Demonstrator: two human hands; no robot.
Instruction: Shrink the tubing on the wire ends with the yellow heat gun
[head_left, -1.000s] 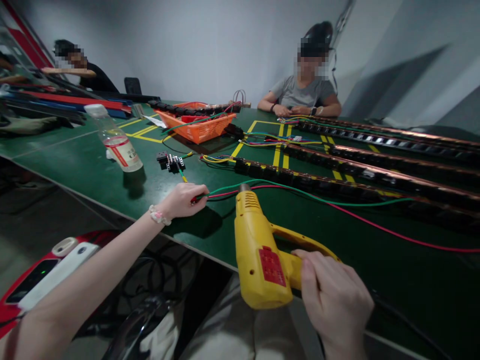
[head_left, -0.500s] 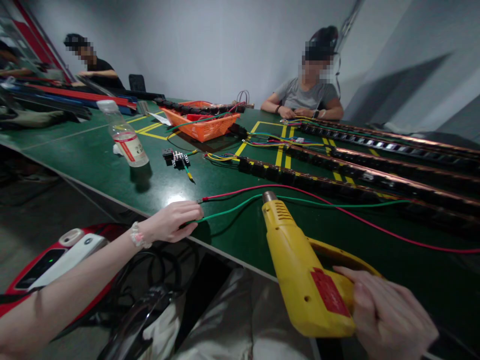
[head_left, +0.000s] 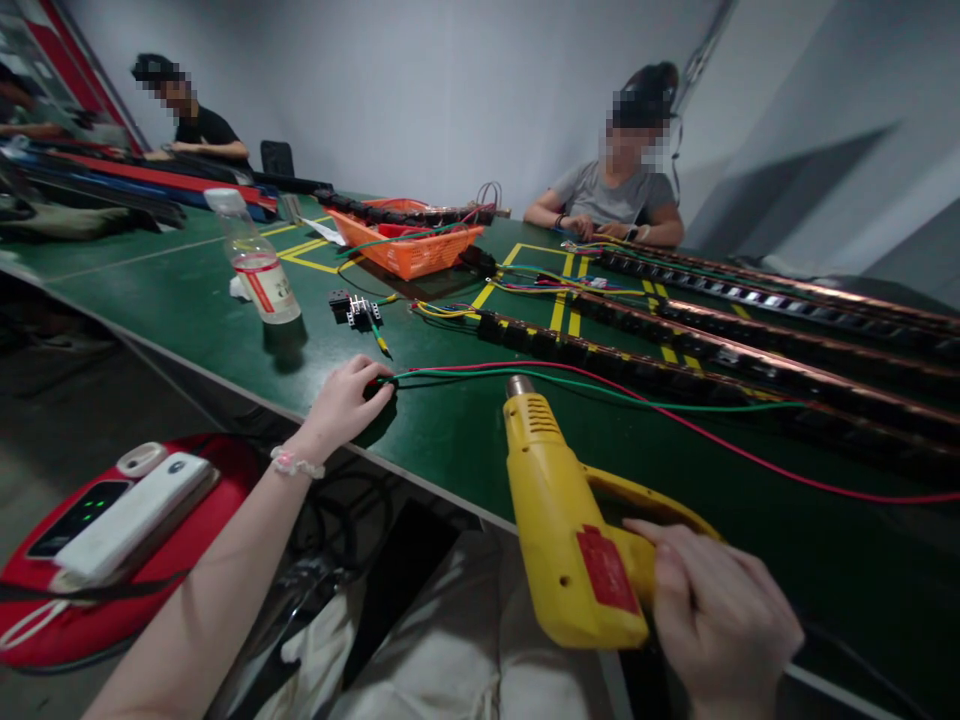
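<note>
My left hand (head_left: 351,402) rests low over the near part of the table, fingers closed round the end of a green wire (head_left: 600,390). A red wire (head_left: 720,446) runs close beside it near the fingers; whether they grip it too I cannot tell. My right hand (head_left: 724,615) is wrapped round the handle of a yellow heat gun (head_left: 559,510). Its metal nozzle (head_left: 519,386) points away from me, just short of the two wires. Beyond my left hand lies a small black terminal block (head_left: 356,309) with a short green wire attached.
A plastic bottle (head_left: 264,285) stands left of the terminal block. Behind are an orange basket (head_left: 420,255) and long black-and-copper strips (head_left: 600,355) with coloured leads. One person (head_left: 611,195) sits opposite, another (head_left: 202,135) far left. A red bag (head_left: 217,480) is below the table edge.
My left hand has moved away from me with the green wire, which now lies close along the red one. The heat gun has shifted left and turned slightly.
</note>
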